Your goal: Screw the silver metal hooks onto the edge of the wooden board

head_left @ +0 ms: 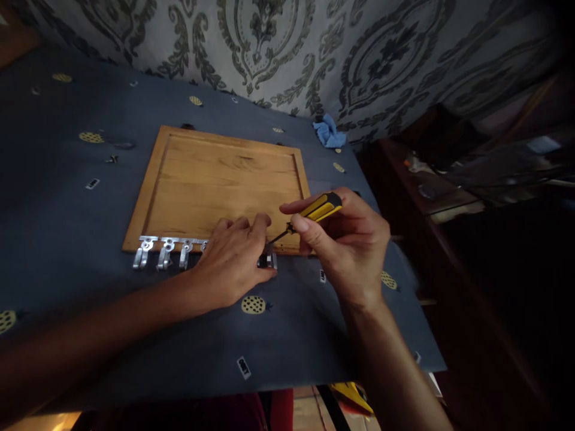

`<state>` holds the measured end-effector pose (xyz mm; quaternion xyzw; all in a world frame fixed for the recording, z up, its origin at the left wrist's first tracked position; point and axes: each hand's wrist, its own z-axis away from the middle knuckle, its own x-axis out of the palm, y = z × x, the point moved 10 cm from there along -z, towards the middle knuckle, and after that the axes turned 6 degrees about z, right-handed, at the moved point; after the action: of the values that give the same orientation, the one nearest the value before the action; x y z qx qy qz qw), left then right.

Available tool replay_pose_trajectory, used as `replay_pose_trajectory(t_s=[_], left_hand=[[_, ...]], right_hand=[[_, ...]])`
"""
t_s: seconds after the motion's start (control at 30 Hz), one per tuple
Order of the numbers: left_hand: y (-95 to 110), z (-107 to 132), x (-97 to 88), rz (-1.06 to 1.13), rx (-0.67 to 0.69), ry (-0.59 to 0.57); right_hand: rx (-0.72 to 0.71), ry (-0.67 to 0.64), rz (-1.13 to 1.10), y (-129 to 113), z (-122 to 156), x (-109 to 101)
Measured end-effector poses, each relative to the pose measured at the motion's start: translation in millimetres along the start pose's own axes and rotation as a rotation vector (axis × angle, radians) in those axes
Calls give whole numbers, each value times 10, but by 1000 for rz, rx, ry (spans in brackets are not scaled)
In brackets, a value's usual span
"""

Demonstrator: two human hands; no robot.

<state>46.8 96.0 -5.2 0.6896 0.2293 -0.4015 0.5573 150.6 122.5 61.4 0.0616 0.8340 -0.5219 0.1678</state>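
A wooden panel lies flat on a table covered with a dark blue cloth. Several silver metal hooks sit in a row along the panel's near edge. My left hand rests over that edge, its fingers curled and pressed on a metal hook at the right end of the row. My right hand grips a yellow-and-black screwdriver, whose dark shaft slants down-left to the hook under my left fingers.
A crumpled blue rag lies at the table's far right corner by the patterned wall. The table's right edge drops off to dark wooden furniture. A yellow object shows below the near edge.
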Motion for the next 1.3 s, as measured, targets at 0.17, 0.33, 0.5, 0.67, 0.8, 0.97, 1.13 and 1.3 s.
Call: replay_pose_trajectory(t_s=[0.17, 0.33, 0.5, 0.67, 0.8, 0.97, 1.13, 1.3], left_hand=[[4, -2, 13, -27, -3, -27], [4, -7, 22, -21, -15, -48], [3, -8, 27, -26, -4, -29], [2, -8, 29, -22, -14, -45], [11, -4, 21, -2, -4, -41], [-7, -2, 23, -12, -13, -29], [-14, -5, 29, -2, -22, -35], [-9, -5, 28, 2, -19, -39]], right_hand=[[64, -24, -38, 79, -11, -17], [55, -92, -29, 62, -7, -9], [34, 26, -61, 78, -10, -37], [39, -6, -64, 117, 0, -29], [31, -30, -63, 108, 21, -40], [-20, 79, -83, 75, 59, -81], [-42, 280, -106, 110, 119, -275], [-28, 248, -119, 181, 136, -265]])
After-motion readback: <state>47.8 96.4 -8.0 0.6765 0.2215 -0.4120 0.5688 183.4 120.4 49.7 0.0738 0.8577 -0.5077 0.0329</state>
